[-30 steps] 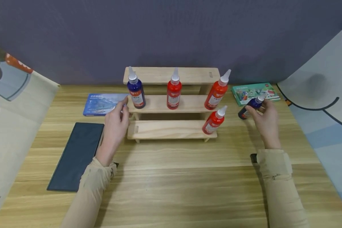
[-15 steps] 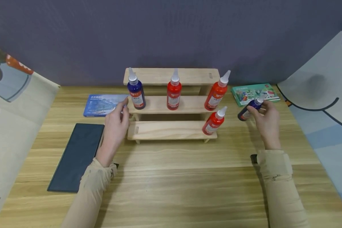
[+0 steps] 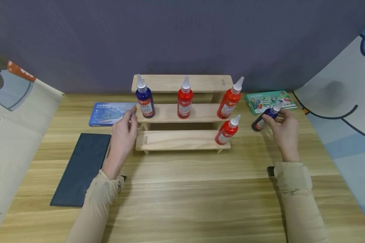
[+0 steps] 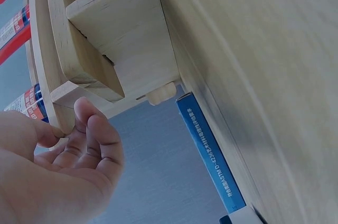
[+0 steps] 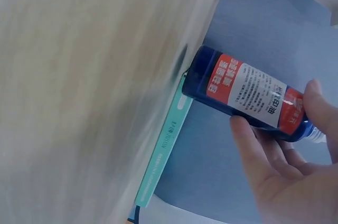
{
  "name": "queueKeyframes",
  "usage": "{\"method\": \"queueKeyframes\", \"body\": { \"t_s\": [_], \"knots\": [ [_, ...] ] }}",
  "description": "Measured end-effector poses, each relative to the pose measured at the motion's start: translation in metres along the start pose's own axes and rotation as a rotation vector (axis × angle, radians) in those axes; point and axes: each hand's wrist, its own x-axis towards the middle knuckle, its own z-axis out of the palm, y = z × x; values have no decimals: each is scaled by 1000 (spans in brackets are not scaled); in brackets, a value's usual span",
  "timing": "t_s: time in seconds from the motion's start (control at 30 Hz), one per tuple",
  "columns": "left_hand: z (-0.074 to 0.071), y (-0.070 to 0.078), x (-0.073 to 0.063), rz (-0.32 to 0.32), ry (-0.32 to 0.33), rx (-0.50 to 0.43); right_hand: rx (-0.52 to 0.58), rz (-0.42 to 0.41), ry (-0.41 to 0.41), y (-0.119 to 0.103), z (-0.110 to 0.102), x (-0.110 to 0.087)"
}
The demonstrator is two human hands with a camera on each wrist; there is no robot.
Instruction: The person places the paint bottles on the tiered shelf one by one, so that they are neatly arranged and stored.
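Observation:
A stepped wooden rack (image 3: 182, 140) stands at the back of the table. My left hand (image 3: 123, 131) pinches the left end of its middle board (image 4: 62, 115) between thumb and fingers. At the right, my right hand (image 3: 284, 133) grips a dark blue squeeze bottle (image 5: 243, 89) near its neck. This bottle leans with its white nozzle up and to the right. On the middle board are another blue bottle (image 3: 145, 103), a red bottle (image 3: 185, 104) and a second red bottle (image 3: 229, 103). A third red bottle (image 3: 226, 132) is at the right end of the lowest board.
A blue flat box (image 3: 109, 114) lies left of the rack, partly behind my left hand. Nearer is a dark rectangular panel (image 3: 80, 170). A green flat box (image 3: 270, 99) lies behind the held bottle. A dark padded wall (image 3: 182, 37) rises behind the rack.
The blue bottle in my right hand has tilted slightly more, its base shifting a little left. My left hand keeps its place on the rack. The head view has shifted slightly.

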Motion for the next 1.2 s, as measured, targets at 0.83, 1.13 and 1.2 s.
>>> {"method": "queueKeyframes", "body": {
  "t_s": [0.83,1.13,1.2],
  "knots": [
    [0,0,-1,-4,11,2,135,-93,99,-40,-18,-30],
    [0,1,-1,-2,8,7,182,-91,114,-59,-28,-49],
    [0,1,0,1,7,11,197,-111,121,-64,-30,-53]
  ]
}}
